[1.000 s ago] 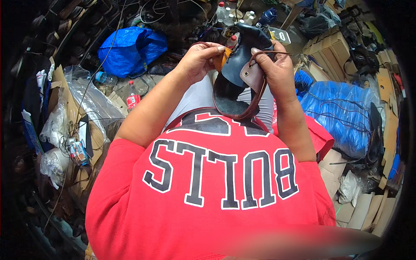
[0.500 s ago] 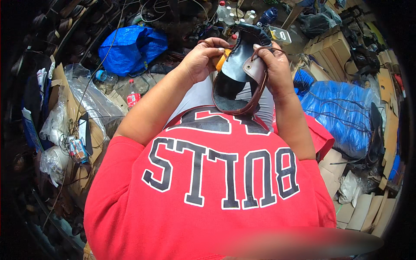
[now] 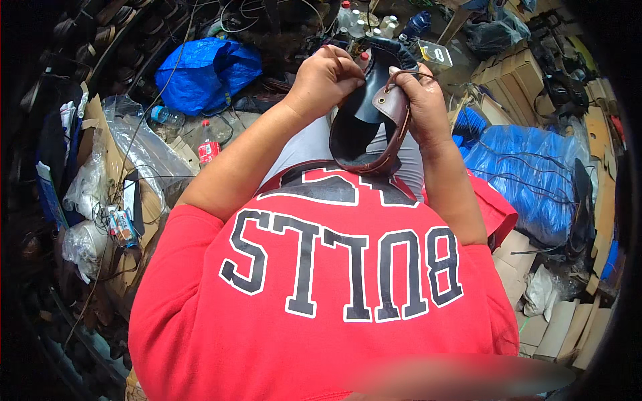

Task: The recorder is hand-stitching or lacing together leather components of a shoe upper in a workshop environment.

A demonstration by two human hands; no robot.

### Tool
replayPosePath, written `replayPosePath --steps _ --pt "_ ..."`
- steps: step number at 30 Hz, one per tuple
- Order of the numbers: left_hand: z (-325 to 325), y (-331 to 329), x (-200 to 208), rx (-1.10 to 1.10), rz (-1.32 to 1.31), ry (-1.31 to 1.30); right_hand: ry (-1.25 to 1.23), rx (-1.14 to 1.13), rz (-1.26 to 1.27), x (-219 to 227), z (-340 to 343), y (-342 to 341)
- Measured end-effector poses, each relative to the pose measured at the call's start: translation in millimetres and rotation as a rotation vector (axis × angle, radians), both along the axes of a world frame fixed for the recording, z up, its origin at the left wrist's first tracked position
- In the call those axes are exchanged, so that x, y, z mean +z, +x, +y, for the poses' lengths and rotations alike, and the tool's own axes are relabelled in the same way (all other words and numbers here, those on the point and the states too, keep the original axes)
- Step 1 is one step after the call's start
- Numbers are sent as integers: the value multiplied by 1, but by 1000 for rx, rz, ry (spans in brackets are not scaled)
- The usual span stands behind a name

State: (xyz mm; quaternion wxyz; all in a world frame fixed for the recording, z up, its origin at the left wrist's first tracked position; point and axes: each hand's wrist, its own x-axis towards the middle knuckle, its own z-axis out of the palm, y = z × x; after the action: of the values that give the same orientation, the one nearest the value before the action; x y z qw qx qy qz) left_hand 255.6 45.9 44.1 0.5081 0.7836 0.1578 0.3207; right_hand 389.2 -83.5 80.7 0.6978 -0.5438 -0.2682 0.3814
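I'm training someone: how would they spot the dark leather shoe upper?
Find the red, black-lettered shirt; above it are the left hand and right hand. Between them is the dark leather upper, set apart by its brown flap with two eyelets.

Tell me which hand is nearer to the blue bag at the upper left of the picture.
Left: the left hand is right of the blue bag, by the left edge of the leather piece; the right hand is farther off, gripping the leather piece's right side.
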Motion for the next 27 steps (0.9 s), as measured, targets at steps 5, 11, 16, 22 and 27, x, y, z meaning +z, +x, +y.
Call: replayPosePath --steps 5,11,16,22,27 --pt "3 0 -9 -116 -20 -350 -13 -20 15 -3 -2 3" --pt "5 -3 -25 -255 -127 -959 -36 -22 51 -6 -4 4" --pt "8 -3 -32 -332 -177 -1118 -28 -15 52 -7 -5 5" --pt "7 -8 -24 -364 -157 -1101 -3 -40 37 2 -7 4" --pt "4 -13 -6 -641 -260 -1041 0 -260 -960 52 -51 36"
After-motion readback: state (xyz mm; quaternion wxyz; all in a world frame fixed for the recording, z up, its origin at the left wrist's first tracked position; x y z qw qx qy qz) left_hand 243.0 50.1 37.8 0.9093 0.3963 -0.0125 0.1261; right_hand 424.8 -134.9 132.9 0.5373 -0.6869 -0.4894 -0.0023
